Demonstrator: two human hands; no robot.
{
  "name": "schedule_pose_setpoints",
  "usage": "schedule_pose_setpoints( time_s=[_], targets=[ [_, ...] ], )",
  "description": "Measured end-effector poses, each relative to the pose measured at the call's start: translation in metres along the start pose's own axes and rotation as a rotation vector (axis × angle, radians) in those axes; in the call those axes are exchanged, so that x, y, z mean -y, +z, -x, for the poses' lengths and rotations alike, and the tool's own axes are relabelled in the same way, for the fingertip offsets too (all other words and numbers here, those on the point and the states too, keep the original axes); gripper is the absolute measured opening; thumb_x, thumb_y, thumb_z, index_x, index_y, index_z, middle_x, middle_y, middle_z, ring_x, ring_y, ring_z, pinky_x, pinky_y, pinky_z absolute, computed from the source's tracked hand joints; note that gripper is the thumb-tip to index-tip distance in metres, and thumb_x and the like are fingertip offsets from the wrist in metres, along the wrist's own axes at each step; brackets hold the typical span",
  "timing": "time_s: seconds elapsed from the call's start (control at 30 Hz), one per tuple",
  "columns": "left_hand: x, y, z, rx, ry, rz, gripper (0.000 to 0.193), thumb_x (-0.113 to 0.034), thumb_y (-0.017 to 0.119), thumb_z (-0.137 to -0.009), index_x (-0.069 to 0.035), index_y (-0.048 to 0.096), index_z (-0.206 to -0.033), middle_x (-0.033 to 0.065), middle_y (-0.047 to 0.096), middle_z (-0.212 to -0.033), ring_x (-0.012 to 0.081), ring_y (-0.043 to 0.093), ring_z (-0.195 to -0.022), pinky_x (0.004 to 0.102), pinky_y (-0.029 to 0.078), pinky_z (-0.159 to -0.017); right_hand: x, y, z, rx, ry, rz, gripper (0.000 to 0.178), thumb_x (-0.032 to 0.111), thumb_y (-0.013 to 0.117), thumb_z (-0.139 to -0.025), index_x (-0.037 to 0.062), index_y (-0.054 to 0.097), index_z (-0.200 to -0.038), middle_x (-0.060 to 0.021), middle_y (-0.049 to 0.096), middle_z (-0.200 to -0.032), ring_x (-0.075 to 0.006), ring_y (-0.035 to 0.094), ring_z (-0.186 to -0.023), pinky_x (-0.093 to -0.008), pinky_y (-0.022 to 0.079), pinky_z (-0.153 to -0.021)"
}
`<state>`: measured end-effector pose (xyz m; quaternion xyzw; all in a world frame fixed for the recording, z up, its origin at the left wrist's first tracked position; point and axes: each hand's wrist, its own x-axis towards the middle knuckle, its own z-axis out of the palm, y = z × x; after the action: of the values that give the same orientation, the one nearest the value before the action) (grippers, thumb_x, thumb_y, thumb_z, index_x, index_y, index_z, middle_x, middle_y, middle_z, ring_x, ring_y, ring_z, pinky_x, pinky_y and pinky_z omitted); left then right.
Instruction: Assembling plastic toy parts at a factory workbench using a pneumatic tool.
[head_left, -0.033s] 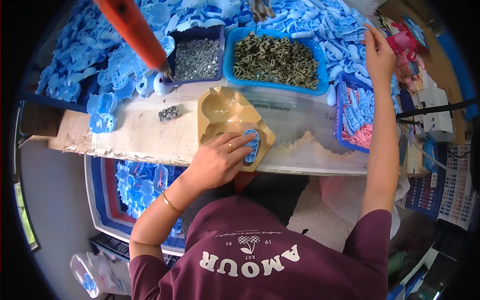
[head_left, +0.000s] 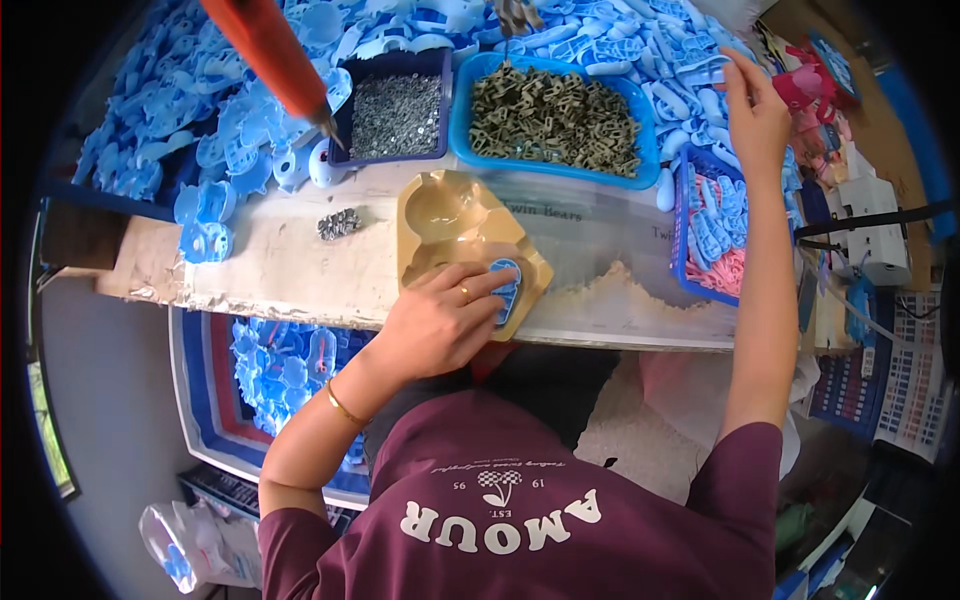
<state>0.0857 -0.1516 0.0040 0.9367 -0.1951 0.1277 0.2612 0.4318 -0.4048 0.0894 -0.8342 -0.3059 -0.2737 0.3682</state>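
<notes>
Basically, the ribbed blue part (head_left: 508, 287) lies in the R-hand recess of the tan fixture (head_left: 436, 215), long axis running roughly away from the wearer's body. L hand (head_left: 445, 312) is right on it, coming in from the part's left, fingers laid across that axis; whether they grip or just press, can't tell. R hand (head_left: 758, 110) is well apart, raised far right & farther out, so L is clearly the nearer one. Its thumb & index sit at the edge of the light-blue pile (head_left: 600, 45) (maybe pinching a pc there, can't tell for sure).

Fixture sits on the desk (head_left: 610, 300) near the front edge, w/ a small metal cluster (head_left: 338, 224) to its left. Just beyond: dark-blue bin (head_left: 400, 160) of small metal pcs, then bright-blue tray (head_left: 555, 173) of brownish clips. Purple basket (head_left: 678, 240) w/ blue & pink pcs is off to the right, below R hand. Orange tool (head_left: 262, 50) slants in from upper left, tip by the bin.
</notes>
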Motion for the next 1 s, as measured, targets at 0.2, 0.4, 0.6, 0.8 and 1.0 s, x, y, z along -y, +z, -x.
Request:
schedule_pose_setpoints(
  time_s=[0.2, 0.4, 0.6, 0.8, 1.0],
  targets=[
    [-0.004, 0.014, 0.008, -0.009, 0.039, -0.104, 0.031, -0.016, 0.071, -0.087, -0.006, 0.067, -0.116, 0.0072, 0.064, -0.135, 0.0286, 0.062, -0.121, 0.0427, 0.05, -0.103, 0.115, 0.028, 0.063, 0.509, 0.169, -0.414, 0.027, 0.016, 0.062, -0.103, 0.0067, 0.068, -0.127, -0.0023, 0.071, -0.099, -0.0078, 0.066, -0.081, -0.0231, 0.054, -0.074],
    [-0.013, 0.007, 0.046, -0.096, 0.131, -0.201, 0.042, -0.014, 0.071, -0.085, -0.009, 0.066, -0.126, 0.0073, 0.065, -0.133, 0.0254, 0.062, -0.121, 0.0413, 0.051, -0.103, 0.181, 0.075, 0.131, 0.849, 0.138, -0.693, 0.02, 0.013, 0.066, -0.099, 0.0011, 0.064, -0.115, -0.0032, 0.069, -0.09, -0.0089, 0.067, -0.078, -0.0242, 0.054, -0.072],
    [0.029, -0.033, 0.085, -0.361, -0.114, -0.291, 0.038, -0.002, 0.073, -0.079, -0.006, 0.068, -0.116, 0.0104, 0.069, -0.123, 0.0288, 0.066, -0.107, 0.0424, 0.053, -0.096, 0.191, 0.103, 0.163, 1.037, -0.014, -0.484, 0.02, 0.014, 0.072, -0.094, 0.0002, 0.065, -0.107, -0.0123, 0.072, -0.088, -0.0159, 0.073, -0.078, -0.0296, 0.055, -0.068],
    [0.14, -0.083, 0.161, -0.586, -0.81, -0.854, 0.031, -0.014, 0.07, -0.088, -0.009, 0.066, -0.119, 0.0103, 0.064, -0.129, 0.0337, 0.056, -0.123, 0.0451, 0.04, -0.109, 0.205, 0.09, 0.156, 0.844, -0.077, -0.4, 0.024, 0.017, 0.074, -0.091, 0.0019, 0.069, -0.11, -0.0147, 0.074, -0.09, -0.0252, 0.074, -0.077, -0.0324, 0.057, -0.069],
    [0.179, -0.114, 0.198, -0.412, -0.812, -0.846, 0.022, -0.025, 0.069, -0.093, -0.01, 0.066, -0.109, 0.0077, 0.069, -0.112, 0.0306, 0.063, -0.108, 0.0436, 0.049, -0.095, 0.216, 0.092, 0.153, 0.892, -0.13, -0.399, 0.016, 0.018, 0.072, -0.092, 0.0058, 0.07, -0.103, -0.0119, 0.073, -0.087, -0.0292, 0.071, -0.074, -0.0362, 0.055, -0.067]
  ],
)
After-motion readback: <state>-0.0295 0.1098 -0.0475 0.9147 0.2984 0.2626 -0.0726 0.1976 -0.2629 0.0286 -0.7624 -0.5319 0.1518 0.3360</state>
